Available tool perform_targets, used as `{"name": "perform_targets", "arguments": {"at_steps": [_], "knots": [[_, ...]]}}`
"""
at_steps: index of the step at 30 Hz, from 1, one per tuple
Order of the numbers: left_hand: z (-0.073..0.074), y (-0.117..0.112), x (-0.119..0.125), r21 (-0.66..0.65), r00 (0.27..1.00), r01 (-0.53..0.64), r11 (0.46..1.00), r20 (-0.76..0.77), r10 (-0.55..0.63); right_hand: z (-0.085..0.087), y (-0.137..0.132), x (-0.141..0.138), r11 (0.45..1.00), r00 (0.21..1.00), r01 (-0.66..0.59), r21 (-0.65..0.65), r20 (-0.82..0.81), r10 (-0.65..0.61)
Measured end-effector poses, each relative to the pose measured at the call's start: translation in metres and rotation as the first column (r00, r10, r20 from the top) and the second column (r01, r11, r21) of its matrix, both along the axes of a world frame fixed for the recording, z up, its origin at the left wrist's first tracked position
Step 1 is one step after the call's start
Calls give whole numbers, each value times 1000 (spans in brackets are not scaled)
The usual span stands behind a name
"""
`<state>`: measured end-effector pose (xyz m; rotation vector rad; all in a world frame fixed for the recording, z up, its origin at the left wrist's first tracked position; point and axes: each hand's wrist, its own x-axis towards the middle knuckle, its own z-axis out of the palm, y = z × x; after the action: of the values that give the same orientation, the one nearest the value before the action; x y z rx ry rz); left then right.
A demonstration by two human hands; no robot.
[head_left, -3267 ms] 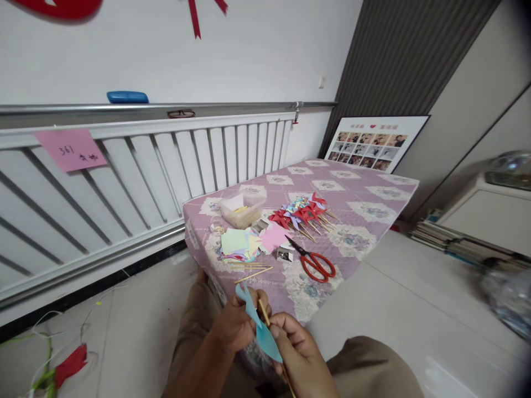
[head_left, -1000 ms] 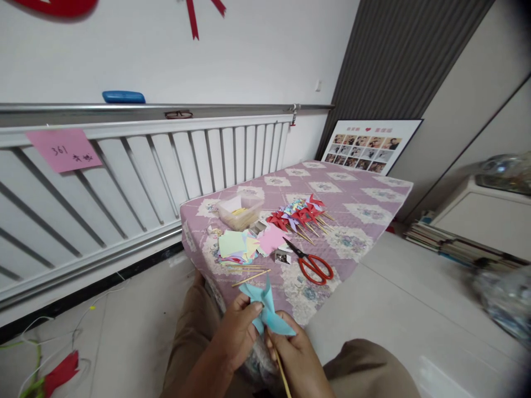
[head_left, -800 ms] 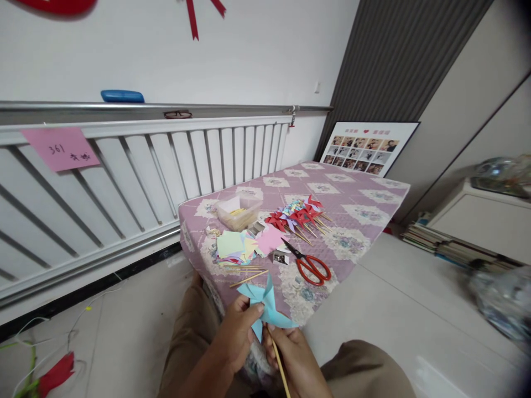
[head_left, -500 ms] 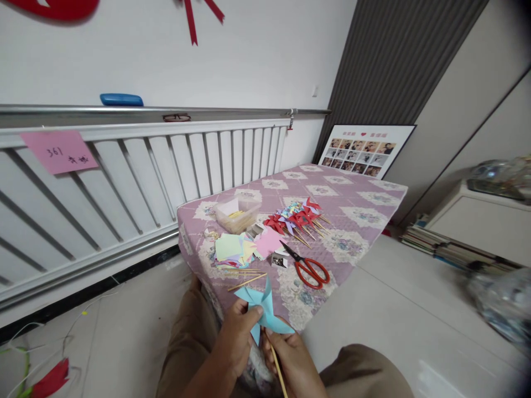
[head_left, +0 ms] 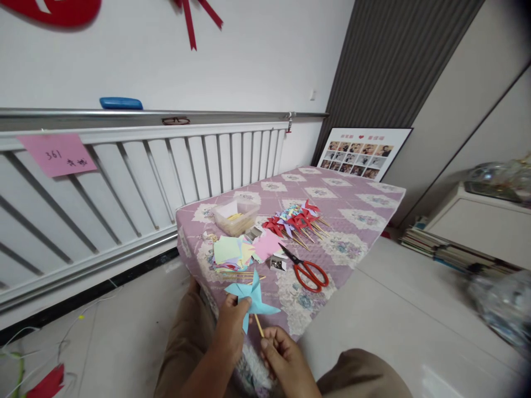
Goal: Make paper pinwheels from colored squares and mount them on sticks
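Note:
A light blue paper pinwheel [head_left: 256, 300] is pinched at its middle and left side by my left hand [head_left: 231, 320], thumb on the front. A thin wooden stick [head_left: 258, 325] runs down from behind the pinwheel. The fingers of my right hand [head_left: 282, 354] are closed round that stick's lower part. Just beyond the pinwheel lie several loose wooden sticks [head_left: 238, 275]. Past those is a pile of coloured paper squares [head_left: 228, 250], with a small box of metal pins [head_left: 277, 263] at its right. Scissors with red handles [head_left: 309, 275] lie partly spread to the right.
Finished pinwheels [head_left: 294, 221] in red, purple and blue lie in a bunch farther back on the floral cloth [head_left: 346, 243]. A clear plastic box [head_left: 234, 218] holds more sticks. A white radiator [head_left: 166, 166] stands along the left, and a photo board [head_left: 365, 152] leans at the far end.
My left hand and the pinwheel have moved slightly left and up. My right hand has shifted from close under the pinwheel to lower on the stick, leaving more of its upper part visible.

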<state>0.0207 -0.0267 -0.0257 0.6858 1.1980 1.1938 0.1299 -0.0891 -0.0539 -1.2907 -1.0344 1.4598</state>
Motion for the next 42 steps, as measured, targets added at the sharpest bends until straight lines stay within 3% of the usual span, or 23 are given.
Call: {"name": "perform_targets", "arguments": {"at_steps": [4,12,17,25,27,29,31,35,38,42], "knots": [[0,5,-3,40,998,-6,999,65,4,-2,-3,3,998,992,23,61,120,-30],[-4,10,-3,93,998,-5,996,70,-2,-3,0,3,998,996,25,54,89,-30],[-10,19,-1,82,998,-50,995,33,47,-5,1,10,988,983,66,137,159,-87],[2,25,5,148,989,5,989,144,-26,-20,8,31,961,924,165,220,305,-229],[0,25,2,129,998,7,992,60,-15,-19,15,39,951,913,202,236,306,-270],[-8,25,-1,165,988,52,985,-150,-27,-18,22,46,935,898,247,255,302,-320],[-22,25,-3,258,904,245,934,-408,-124,-14,31,52,925,892,271,267,291,-345],[-57,22,-1,232,574,516,824,-808,-132,-7,52,60,916,892,280,286,276,-358],[-73,23,4,193,398,622,758,-912,-94,-9,69,62,895,870,301,329,289,-399],[-80,36,10,153,306,678,719,-948,-87,-30,86,64,870,840,323,373,309,-445]]}}
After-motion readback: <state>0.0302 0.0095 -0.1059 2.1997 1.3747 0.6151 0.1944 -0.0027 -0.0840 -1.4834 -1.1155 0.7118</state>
